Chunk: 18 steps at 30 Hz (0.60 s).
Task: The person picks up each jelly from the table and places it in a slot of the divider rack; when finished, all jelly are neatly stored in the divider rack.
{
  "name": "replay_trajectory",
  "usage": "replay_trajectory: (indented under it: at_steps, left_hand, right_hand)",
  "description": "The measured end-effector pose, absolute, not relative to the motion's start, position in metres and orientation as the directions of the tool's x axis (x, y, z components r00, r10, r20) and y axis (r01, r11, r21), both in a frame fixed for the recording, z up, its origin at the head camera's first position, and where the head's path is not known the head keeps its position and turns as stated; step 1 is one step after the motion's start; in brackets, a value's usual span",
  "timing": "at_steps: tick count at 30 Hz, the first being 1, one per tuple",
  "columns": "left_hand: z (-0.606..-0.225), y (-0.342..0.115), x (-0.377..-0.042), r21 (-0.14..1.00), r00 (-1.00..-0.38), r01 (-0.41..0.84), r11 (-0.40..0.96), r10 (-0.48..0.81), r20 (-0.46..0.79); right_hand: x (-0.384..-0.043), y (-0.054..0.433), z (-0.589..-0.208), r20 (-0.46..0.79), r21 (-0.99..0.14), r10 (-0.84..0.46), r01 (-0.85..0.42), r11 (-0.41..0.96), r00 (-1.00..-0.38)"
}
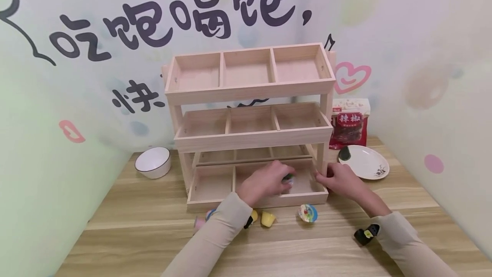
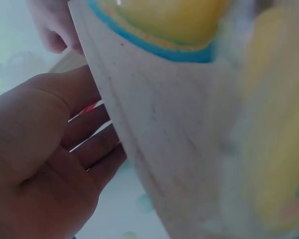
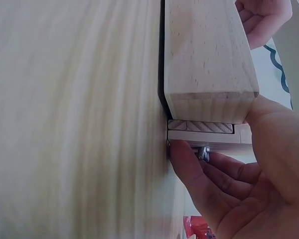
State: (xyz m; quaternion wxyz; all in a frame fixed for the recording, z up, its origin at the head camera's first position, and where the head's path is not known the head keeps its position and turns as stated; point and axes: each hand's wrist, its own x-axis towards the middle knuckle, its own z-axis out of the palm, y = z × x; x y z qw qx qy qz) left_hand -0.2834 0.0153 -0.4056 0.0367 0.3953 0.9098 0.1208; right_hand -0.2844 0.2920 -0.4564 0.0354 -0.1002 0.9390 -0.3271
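A three-tier wooden rack [image 1: 250, 139] with divided trays stands in the middle of the table. My left hand [image 1: 269, 181] reaches over the front of the lowest tray [image 1: 215, 183] and pinches a small jelly cup [image 1: 288, 178], blurred and partly covered by the fingers. In the left wrist view, that hand's fingertips [image 2: 107, 167] are hidden behind the tray's front board. My right hand [image 1: 346, 183] grips the rack's lower right side. Thumb and fingers sit around the wood beside a metal bolt [image 3: 204, 154] in the right wrist view.
Before the rack lie a blue-lidded jelly cup [image 1: 308, 213], a yellow jelly cup [image 1: 267, 219] and others partly behind the left sleeve. A white bowl [image 1: 153, 163] stands left. At right are a plate [image 1: 365, 162] and a red food bag [image 1: 349, 125].
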Motion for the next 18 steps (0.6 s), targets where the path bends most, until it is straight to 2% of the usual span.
replay_trajectory:
  at_steps: [18]
  left_hand:
    - [-0.4024, 0.0124, -0.2865, 0.279, -0.674, 0.708, 0.648, 0.738, -0.005]
  right_hand:
    - [-0.2838, 0.2894, -0.4557, 0.011, -0.608, -0.206, -0.170, 0.776, -0.979]
